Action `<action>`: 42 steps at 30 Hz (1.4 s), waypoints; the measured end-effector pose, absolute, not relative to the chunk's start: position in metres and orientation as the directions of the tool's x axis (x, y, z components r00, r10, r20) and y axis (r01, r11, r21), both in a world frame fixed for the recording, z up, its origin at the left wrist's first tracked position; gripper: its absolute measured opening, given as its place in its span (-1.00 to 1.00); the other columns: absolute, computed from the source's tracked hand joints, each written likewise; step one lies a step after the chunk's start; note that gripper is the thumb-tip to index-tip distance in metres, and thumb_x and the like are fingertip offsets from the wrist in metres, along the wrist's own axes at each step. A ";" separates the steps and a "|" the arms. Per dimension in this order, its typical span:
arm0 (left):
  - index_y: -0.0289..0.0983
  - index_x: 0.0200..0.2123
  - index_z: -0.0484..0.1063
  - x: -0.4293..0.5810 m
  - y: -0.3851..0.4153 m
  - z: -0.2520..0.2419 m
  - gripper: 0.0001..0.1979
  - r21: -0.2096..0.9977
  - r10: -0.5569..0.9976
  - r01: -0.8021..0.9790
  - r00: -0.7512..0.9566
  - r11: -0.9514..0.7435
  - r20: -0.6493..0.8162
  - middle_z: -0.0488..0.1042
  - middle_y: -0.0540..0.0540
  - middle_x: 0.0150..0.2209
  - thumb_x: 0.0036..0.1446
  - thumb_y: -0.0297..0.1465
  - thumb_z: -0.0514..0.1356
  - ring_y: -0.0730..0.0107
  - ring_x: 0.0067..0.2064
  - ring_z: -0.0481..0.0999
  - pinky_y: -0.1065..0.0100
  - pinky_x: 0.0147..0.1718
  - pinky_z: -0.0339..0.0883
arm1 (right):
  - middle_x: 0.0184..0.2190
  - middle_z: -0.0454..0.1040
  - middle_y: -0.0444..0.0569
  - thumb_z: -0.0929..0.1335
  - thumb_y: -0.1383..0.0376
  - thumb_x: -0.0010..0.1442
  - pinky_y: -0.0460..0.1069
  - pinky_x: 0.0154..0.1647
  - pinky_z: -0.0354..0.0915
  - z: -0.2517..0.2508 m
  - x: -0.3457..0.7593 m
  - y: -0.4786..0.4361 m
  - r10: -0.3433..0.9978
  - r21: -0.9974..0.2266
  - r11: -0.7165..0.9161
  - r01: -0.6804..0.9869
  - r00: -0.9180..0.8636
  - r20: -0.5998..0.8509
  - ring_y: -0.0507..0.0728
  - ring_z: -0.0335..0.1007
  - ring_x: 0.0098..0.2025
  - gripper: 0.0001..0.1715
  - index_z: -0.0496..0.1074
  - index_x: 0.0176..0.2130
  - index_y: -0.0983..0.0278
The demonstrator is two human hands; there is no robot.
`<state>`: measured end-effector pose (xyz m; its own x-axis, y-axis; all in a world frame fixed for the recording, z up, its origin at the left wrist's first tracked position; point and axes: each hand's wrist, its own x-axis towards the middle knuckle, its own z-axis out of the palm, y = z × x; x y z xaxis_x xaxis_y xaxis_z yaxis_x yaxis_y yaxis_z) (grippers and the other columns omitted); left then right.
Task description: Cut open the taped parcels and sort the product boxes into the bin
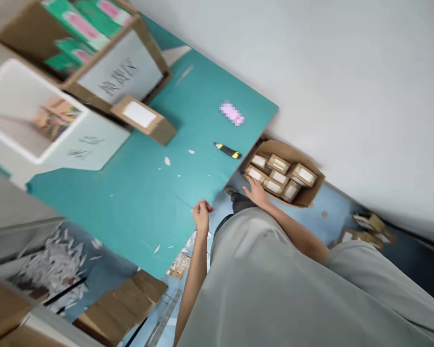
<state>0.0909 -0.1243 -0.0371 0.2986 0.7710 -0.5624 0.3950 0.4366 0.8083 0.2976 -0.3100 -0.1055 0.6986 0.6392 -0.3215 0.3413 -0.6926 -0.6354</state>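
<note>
My left hand is at the near edge of the green-topped table. Its fingers are curled together, and whatever they may hold is hidden. My right hand reaches down beside an open carton on the floor, fingers spread and apparently holding nothing. Several small brown boxes with white labels stand inside that carton, close to my right fingertips. On the tabletop lies a black and yellow utility knife. A brown box with a white label rests farther left, against a large carton.
The large carton holds green and pink packs. Beside it, a white bin contains printed packs. Paper scraps are heaped below the table, near a brown cardboard box. More small boxes lie on the floor at right, along the wall.
</note>
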 end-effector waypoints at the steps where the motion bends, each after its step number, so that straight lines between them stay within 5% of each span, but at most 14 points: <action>1: -0.15 -0.45 0.33 0.093 -0.133 -0.041 -0.57 0.816 0.762 0.397 0.333 0.421 -0.555 0.35 0.08 -0.58 0.30 0.04 0.21 0.38 -0.49 0.51 0.35 -0.35 0.42 | 0.50 0.44 0.31 0.35 0.17 0.55 0.26 0.66 0.19 -0.108 0.288 -0.336 0.586 -0.617 -0.731 0.290 0.731 -0.351 0.38 0.33 0.56 -0.26 0.35 0.56 0.35; 4: -0.15 -0.43 0.33 0.097 -0.165 -0.051 -0.57 0.824 0.717 0.408 0.425 0.393 -0.552 0.33 0.10 -0.60 0.37 0.00 0.22 0.38 -0.52 0.50 0.36 -0.38 0.42 | 0.42 0.55 0.25 0.38 0.22 0.54 0.22 0.57 0.32 -0.115 0.259 -0.411 0.448 -0.561 -0.813 0.155 0.782 -0.433 0.36 0.45 0.49 -0.34 0.43 0.51 0.32; 7: -0.22 -0.14 0.50 0.095 -0.201 -0.058 -0.67 0.802 0.640 0.440 0.489 0.405 -0.592 0.52 0.09 -0.48 0.26 -0.08 0.35 0.38 -0.46 0.60 0.38 -0.33 0.47 | 0.31 0.65 0.24 0.40 0.29 0.52 0.18 0.50 0.40 -0.115 0.231 -0.480 0.335 -0.501 -0.864 0.055 0.805 -0.489 0.33 0.57 0.40 -0.40 0.49 0.45 0.33; 9: -0.25 0.05 0.52 0.092 -0.225 -0.062 -0.51 0.768 0.574 0.481 0.514 0.422 -0.637 0.66 0.01 -0.35 0.16 -0.10 0.41 0.36 -0.40 0.68 0.36 -0.28 0.52 | 0.26 0.69 0.25 0.41 0.31 0.50 0.19 0.46 0.44 -0.114 0.216 -0.519 0.266 -0.469 -0.883 -0.005 0.818 -0.509 0.33 0.62 0.35 -0.42 0.51 0.42 0.36; 14: -0.31 -0.13 0.63 0.091 -0.279 -0.068 -0.39 0.692 0.396 0.602 0.568 0.398 -0.722 0.72 -0.18 -0.33 0.15 0.15 0.39 0.22 -0.33 0.73 0.25 -0.24 0.60 | 0.22 0.71 0.26 0.42 0.28 0.51 0.17 0.41 0.47 -0.116 0.199 -0.581 0.122 -0.428 -0.894 -0.131 0.848 -0.516 0.32 0.67 0.30 -0.45 0.53 0.40 0.34; 17: -0.32 -0.06 0.64 0.100 -0.301 -0.070 -0.36 0.702 0.334 0.607 0.618 0.372 -0.712 0.77 -0.27 -0.23 0.16 0.16 0.38 0.16 -0.26 0.77 0.17 -0.16 0.65 | 0.24 0.70 0.27 0.41 0.27 0.51 0.17 0.42 0.47 -0.122 0.203 -0.599 0.073 -0.426 -0.888 -0.176 0.859 -0.507 0.31 0.65 0.31 -0.44 0.51 0.41 0.35; 24: -0.34 0.17 0.60 0.156 -0.324 -0.077 -0.39 0.715 0.328 0.623 0.636 0.316 -0.699 0.73 -0.45 0.15 0.18 -0.06 0.36 0.07 -0.06 0.82 0.04 0.06 0.67 | 0.29 0.64 0.32 0.41 0.24 0.48 0.22 0.45 0.44 -0.135 0.244 -0.632 0.074 -0.437 -0.881 -0.183 0.858 -0.508 0.35 0.60 0.34 -0.39 0.49 0.42 0.36; 32: -0.28 0.16 0.63 0.254 -0.376 -0.089 -0.43 0.729 0.355 0.617 0.637 0.297 -0.684 0.76 -0.36 0.13 0.26 -0.01 0.34 0.09 0.01 0.81 0.08 0.08 0.66 | 0.40 0.54 0.37 0.40 0.24 0.49 0.23 0.52 0.36 -0.154 0.359 -0.645 0.219 -0.421 -0.906 -0.042 0.805 -0.551 0.40 0.48 0.44 -0.33 0.43 0.47 0.40; 42: -0.27 0.22 0.63 0.323 -0.459 -0.116 -0.60 0.662 0.125 0.747 0.652 0.065 -0.748 0.76 -0.28 0.15 0.41 -0.46 0.18 0.11 0.17 0.78 0.10 0.33 0.55 | 0.49 0.36 0.41 0.48 0.23 0.40 0.38 0.58 0.27 -0.208 0.514 -0.647 0.239 -0.267 -0.959 0.096 0.778 -0.581 0.53 0.32 0.50 -0.14 0.30 0.54 0.40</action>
<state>0.3230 -0.4586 -0.1165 0.6521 0.1248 -0.7478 0.7467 0.0650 0.6620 0.5138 -0.6472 -0.2081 0.7780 0.2392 -0.5810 0.0955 -0.9590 -0.2670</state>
